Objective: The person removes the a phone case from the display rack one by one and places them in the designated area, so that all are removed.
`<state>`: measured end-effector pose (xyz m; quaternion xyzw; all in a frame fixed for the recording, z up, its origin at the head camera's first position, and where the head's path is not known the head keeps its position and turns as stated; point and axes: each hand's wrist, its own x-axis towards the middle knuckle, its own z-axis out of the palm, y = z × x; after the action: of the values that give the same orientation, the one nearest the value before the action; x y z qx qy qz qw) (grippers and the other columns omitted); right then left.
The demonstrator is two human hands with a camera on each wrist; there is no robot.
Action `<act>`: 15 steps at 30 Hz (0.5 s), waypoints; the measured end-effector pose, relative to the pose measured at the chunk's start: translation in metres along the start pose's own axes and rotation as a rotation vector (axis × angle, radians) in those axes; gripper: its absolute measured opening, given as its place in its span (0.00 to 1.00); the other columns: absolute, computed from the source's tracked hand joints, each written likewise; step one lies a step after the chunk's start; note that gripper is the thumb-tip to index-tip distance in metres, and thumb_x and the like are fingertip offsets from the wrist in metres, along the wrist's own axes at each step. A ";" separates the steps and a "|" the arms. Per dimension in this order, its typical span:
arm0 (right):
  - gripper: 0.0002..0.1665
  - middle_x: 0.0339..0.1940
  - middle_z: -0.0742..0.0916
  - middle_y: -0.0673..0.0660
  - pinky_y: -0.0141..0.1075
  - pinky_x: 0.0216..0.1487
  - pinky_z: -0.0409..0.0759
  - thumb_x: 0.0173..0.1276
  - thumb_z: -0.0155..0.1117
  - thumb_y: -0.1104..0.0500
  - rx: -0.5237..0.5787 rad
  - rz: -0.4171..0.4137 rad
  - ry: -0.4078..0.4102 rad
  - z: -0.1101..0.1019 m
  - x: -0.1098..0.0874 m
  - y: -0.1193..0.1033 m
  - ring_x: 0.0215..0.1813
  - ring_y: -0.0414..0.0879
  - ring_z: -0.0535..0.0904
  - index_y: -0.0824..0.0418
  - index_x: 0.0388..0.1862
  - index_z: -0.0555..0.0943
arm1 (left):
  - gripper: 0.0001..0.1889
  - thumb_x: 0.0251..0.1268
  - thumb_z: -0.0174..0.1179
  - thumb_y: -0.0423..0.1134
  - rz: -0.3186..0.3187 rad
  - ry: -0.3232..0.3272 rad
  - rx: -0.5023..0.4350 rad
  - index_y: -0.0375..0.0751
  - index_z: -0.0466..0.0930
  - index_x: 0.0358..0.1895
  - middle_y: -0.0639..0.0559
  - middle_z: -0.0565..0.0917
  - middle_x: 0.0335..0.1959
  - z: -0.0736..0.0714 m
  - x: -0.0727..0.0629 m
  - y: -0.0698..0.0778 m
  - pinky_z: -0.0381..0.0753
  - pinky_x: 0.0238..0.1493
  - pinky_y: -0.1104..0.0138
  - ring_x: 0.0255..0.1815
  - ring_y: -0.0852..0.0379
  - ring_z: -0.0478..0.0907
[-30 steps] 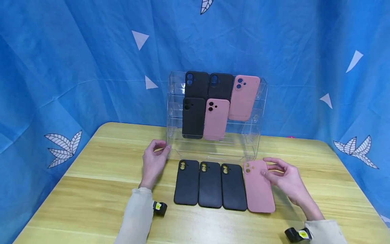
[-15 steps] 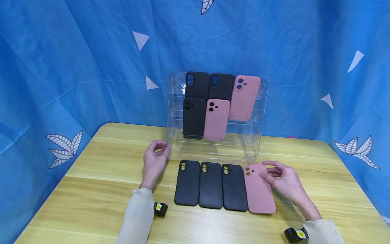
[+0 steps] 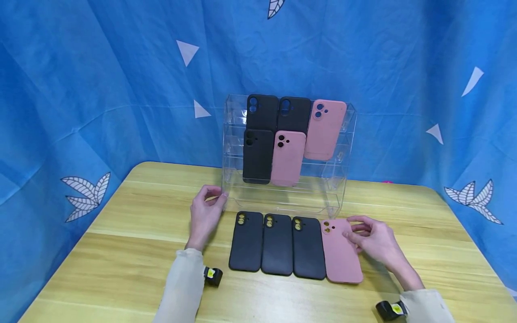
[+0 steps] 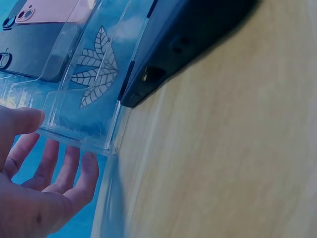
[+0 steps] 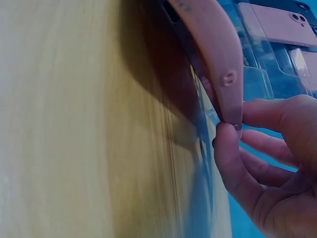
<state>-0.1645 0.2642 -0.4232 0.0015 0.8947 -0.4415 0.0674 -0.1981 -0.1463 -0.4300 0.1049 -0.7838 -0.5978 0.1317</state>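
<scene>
1. Where the table [image 3: 121, 269] comes nearest me, well in front of the clear rack [image 3: 315, 197], my two pale sleeves [image 3: 179, 287] reach forward, each with a small black camera [image 3: 212, 277] at the wrist.
2. Just in front of the rack, side by side, lie three black cases [image 3: 276, 244], their lens cut-outs at the end towards it; the loose pink case [image 3: 343, 258] closes this row on the right.
3. Near the rack's front right corner, my right hand [image 3: 375, 240] pinches that pink case by its upper right edge, thumb against fingers. I cannot tell whether the case lies fully flat.
4. At the rack's lower left side, my left hand [image 3: 206, 215] is clamped on the edge of its wall, thumb to one side and fingers to the other.
5. On the rack's lower level stand a black case [image 3: 257, 157] and a pink one [image 3: 288, 157]; higher and behind are two more black ones [image 3: 262, 112] and a tilted pink one [image 3: 325, 130].
6. Behind the rack hangs a blue curtain [image 3: 141, 89] printed with leaves and white triangles.
</scene>
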 end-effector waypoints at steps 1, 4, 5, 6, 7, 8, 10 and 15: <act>0.30 0.54 0.87 0.71 0.37 0.31 0.89 0.68 0.72 0.58 -0.007 0.002 -0.006 0.000 0.000 -0.001 0.34 0.39 0.87 0.67 0.66 0.76 | 0.14 0.68 0.66 0.41 0.001 0.000 -0.001 0.40 0.80 0.51 0.42 0.84 0.54 0.000 0.000 0.000 0.85 0.59 0.53 0.56 0.43 0.85; 0.30 0.52 0.88 0.70 0.36 0.30 0.89 0.67 0.73 0.58 -0.044 0.003 -0.011 0.002 0.002 -0.002 0.33 0.41 0.88 0.68 0.64 0.77 | 0.13 0.68 0.66 0.41 0.007 0.002 0.000 0.40 0.80 0.51 0.42 0.84 0.53 0.000 -0.001 0.001 0.85 0.60 0.53 0.56 0.43 0.84; 0.30 0.51 0.88 0.69 0.36 0.30 0.88 0.67 0.73 0.58 -0.056 -0.001 -0.013 0.002 0.002 -0.003 0.33 0.42 0.88 0.68 0.64 0.77 | 0.13 0.68 0.66 0.41 0.008 0.002 -0.001 0.40 0.80 0.51 0.42 0.84 0.53 0.000 -0.001 0.001 0.85 0.60 0.53 0.56 0.43 0.85; 0.29 0.50 0.89 0.69 0.36 0.29 0.88 0.66 0.73 0.58 -0.071 -0.006 -0.013 0.002 0.003 -0.003 0.34 0.42 0.88 0.69 0.63 0.78 | 0.13 0.68 0.66 0.41 0.008 0.003 -0.001 0.40 0.80 0.51 0.42 0.84 0.53 0.000 -0.001 0.001 0.85 0.60 0.53 0.55 0.43 0.85; 0.29 0.49 0.89 0.68 0.36 0.28 0.88 0.66 0.73 0.58 -0.083 -0.010 -0.014 0.002 0.003 -0.003 0.34 0.42 0.88 0.69 0.62 0.78 | 0.13 0.68 0.67 0.41 0.008 0.004 0.000 0.40 0.80 0.51 0.42 0.84 0.53 0.000 -0.001 0.001 0.85 0.60 0.53 0.55 0.43 0.85; 0.28 0.48 0.89 0.68 0.36 0.28 0.88 0.66 0.73 0.58 -0.092 -0.011 -0.013 0.002 0.004 -0.004 0.34 0.42 0.88 0.69 0.62 0.79 | 0.13 0.68 0.67 0.41 0.008 0.004 -0.001 0.40 0.80 0.51 0.42 0.84 0.53 0.000 -0.001 0.002 0.85 0.59 0.53 0.55 0.43 0.85; 0.27 0.47 0.89 0.66 0.36 0.27 0.88 0.66 0.73 0.59 -0.105 -0.006 -0.014 0.002 0.005 -0.004 0.33 0.42 0.88 0.68 0.61 0.79 | 0.13 0.68 0.67 0.41 0.006 0.005 -0.004 0.40 0.81 0.51 0.42 0.84 0.53 0.000 -0.001 0.002 0.86 0.59 0.53 0.55 0.43 0.85; 0.26 0.43 0.89 0.64 0.36 0.26 0.87 0.65 0.73 0.60 -0.138 -0.010 -0.011 0.004 0.005 -0.004 0.27 0.43 0.88 0.68 0.60 0.80 | 0.13 0.68 0.67 0.41 0.000 0.001 -0.008 0.40 0.80 0.51 0.42 0.84 0.54 0.000 -0.001 0.002 0.86 0.58 0.53 0.55 0.43 0.85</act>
<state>-0.1694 0.2581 -0.4235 -0.0101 0.9227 -0.3790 0.0701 -0.1970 -0.1455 -0.4277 0.1047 -0.7813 -0.6008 0.1328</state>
